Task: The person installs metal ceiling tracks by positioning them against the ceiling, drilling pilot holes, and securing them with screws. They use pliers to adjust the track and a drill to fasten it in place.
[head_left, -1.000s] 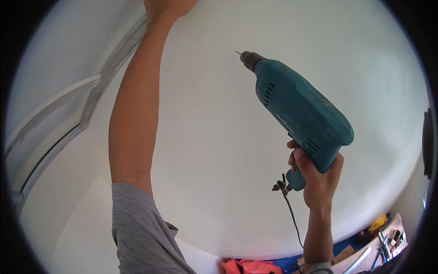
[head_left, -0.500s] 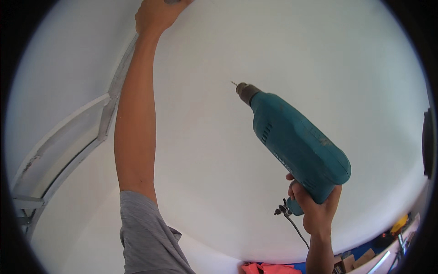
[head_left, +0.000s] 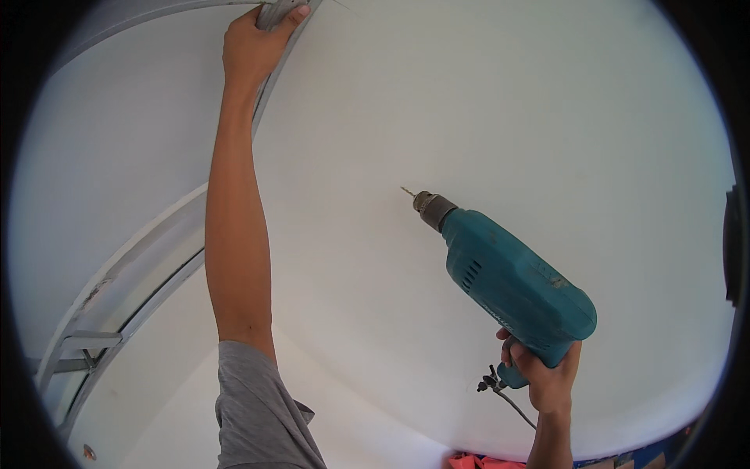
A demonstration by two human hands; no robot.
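Observation:
Raised high at the upper left, my left hand (head_left: pixel 251 51) is closed round a grey metal frame bar (head_left: pixel 279 14), thumb on its right side and fingers on its left. Low on the right, my right hand (head_left: pixel 549 381) grips the handle of a teal power drill (head_left: pixel 519 285). A thin bit (head_left: pixel 408 191) sits in the drill's dark chuck (head_left: pixel 433 209) and points up and left, apart from the frame. The drill's cord (head_left: pixel 516 408) trails down from the handle, with a chuck key (head_left: pixel 490 381) fastened beside it.
A curved metal frame (head_left: pixel 152 227) with short cross bars runs along the left. Behind the drill spreads a smooth white surface (head_left: pixel 375 313). Red material (head_left: pixel 476 463) and brown pieces (head_left: pixel 652 461) show at the bottom edge, and a dark object (head_left: pixel 732 246) at the right rim.
The view has shifted upward, so more of the bar in my left hand shows. The drill sits lower in the picture, still in my right hand. Less of the clutter below is visible.

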